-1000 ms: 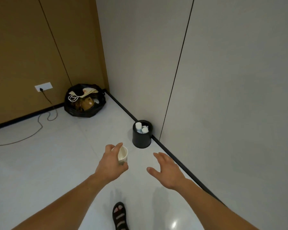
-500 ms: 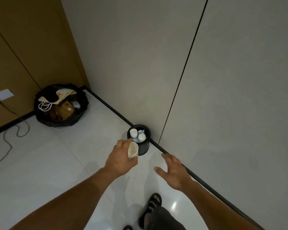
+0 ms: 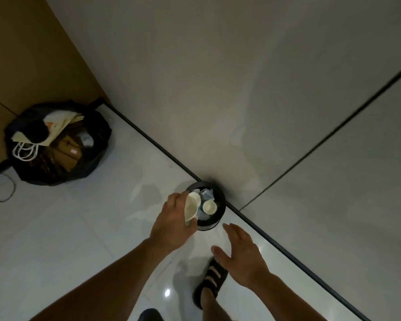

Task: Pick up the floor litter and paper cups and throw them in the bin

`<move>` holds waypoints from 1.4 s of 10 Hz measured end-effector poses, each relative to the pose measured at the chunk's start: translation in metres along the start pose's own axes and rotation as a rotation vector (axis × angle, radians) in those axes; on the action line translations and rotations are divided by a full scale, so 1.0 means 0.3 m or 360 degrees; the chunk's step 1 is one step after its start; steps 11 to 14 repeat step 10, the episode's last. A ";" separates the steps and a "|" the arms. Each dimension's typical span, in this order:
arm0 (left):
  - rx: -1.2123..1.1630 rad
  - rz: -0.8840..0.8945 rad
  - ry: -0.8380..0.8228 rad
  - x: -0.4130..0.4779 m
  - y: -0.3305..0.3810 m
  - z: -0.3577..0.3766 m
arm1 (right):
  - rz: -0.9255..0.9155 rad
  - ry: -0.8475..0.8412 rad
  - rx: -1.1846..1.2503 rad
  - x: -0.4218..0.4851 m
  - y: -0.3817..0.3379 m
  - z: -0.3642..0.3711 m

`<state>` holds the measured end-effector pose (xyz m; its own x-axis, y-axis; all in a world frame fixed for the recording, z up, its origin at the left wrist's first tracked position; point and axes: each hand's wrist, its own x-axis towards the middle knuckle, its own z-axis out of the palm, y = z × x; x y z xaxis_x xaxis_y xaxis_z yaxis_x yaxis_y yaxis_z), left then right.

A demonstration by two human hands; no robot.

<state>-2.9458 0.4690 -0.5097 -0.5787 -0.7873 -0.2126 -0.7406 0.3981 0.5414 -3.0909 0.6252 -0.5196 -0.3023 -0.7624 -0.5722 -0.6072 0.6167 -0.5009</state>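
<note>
Left hand (image 3: 171,224) grips paper cup (image 3: 190,209), thumb and fingers curled round it, cup tilted over near rim of black bin (image 3: 219,220). Right hand (image 3: 243,256) spread flat, empty, just beside bin.

We identify an office-type interior corner: grey wall panels (image 3: 218,77) across the upper frame, tan panelling (image 3: 33,54) upper left, glossy tiled floor (image 3: 56,228), black skirting (image 3: 153,144), a black bin (image 3: 208,225) at centre and a filled rubbish bag (image 3: 95,158) at left.

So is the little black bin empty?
No, the black bin has a white paper cup and crumpled litter inside, while the left hand grips a second cup.
</note>
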 end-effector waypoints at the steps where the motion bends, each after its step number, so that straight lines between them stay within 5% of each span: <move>1: 0.0000 -0.0023 -0.0042 0.209 -0.128 0.153 | -0.0031 0.0045 0.0041 0.255 0.031 0.048; 4: 0.0110 0.0202 -0.0142 0.638 -0.524 0.681 | 0.0031 0.0278 0.0149 0.879 0.223 0.355; 6: 0.0233 0.0331 -0.0153 0.669 -0.670 0.880 | 0.0046 0.0266 0.0264 0.974 0.314 0.498; 10: 0.0465 0.0171 -0.0473 0.652 -0.717 0.949 | 0.0086 0.0252 0.0154 1.019 0.299 0.530; 14: 0.0465 0.0171 -0.0473 0.652 -0.717 0.949 | 0.0086 0.0252 0.0154 1.019 0.299 0.530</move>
